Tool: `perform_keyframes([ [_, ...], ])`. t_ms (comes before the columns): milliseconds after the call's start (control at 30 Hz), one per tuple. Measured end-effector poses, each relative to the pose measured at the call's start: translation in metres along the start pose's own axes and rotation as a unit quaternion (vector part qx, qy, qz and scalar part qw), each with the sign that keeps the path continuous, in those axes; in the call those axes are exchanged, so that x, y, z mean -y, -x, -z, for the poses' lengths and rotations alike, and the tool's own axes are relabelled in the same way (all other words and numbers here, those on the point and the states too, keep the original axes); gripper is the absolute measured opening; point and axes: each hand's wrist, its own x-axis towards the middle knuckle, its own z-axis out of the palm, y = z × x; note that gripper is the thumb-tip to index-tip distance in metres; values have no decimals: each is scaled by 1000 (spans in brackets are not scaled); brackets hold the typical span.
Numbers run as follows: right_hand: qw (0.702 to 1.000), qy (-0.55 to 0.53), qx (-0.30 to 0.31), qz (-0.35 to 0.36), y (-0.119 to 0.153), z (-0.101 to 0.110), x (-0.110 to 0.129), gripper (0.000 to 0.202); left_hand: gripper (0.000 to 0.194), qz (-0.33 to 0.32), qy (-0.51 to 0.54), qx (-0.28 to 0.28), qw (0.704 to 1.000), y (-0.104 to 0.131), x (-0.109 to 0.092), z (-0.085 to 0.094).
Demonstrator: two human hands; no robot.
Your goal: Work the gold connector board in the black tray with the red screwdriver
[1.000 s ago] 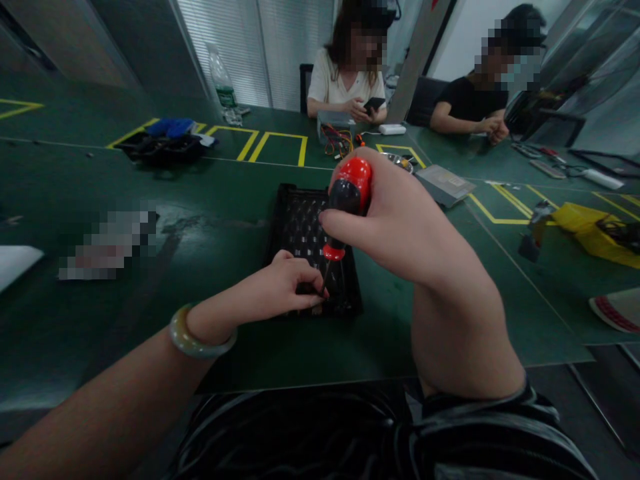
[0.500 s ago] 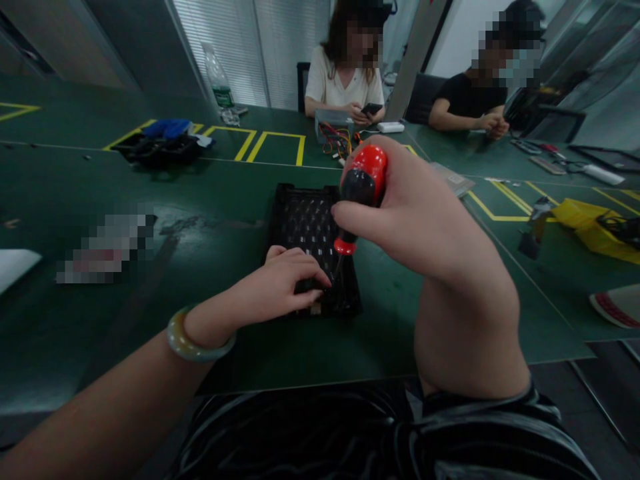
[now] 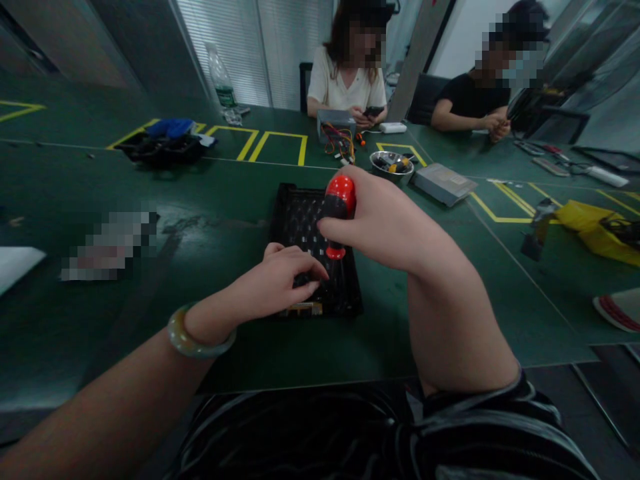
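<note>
A flat black plastic panel or tray [image 3: 350, 287] with a regular pattern of small pale marks lies on the green table in front of me. My right hand [image 3: 370, 217] grips a screwdriver [image 3: 341, 195] with a red and black handle, pointing down over the panel's right part. The dark shaft and tip are hard to see. My left hand [image 3: 285, 280] rests over the panel's lower part. Its thumb and index finger curve together near the tip's likely spot; anything small between them cannot be made out. A small circuit-like strip [image 3: 307, 308] shows at the panel's near edge.
Behind the panel stand a metal bowl [image 3: 393, 163] of small items, a grey box [image 3: 443, 183] and a metal unit with colored wires [image 3: 336, 123]. A black tray with blue cloth [image 3: 170, 137] lies left, a yellow bag [image 3: 600, 227] right. Two people sit opposite.
My right hand has come down and leftward with the screwdriver, which now stands more upright near my left fingers. The bowl and grey box have come into view. My left hand has shifted only slightly.
</note>
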Motion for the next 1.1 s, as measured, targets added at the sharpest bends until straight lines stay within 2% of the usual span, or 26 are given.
perform_keyframes([
  [100,999,-14,-33,-6,1,9,1,23,19,-6,12,8,1000,2,-2,2],
  [200,997,-20,-65,-24,3,18,5,22,28,-7,30,24,999,2,-3,3],
  [333,996,-4,-82,-45,6,24,11,19,38,9,62,31,998,2,-2,2],
  [1100,991,14,-132,-24,12,25,22,19,22,17,90,6,996,4,-1,6],
])
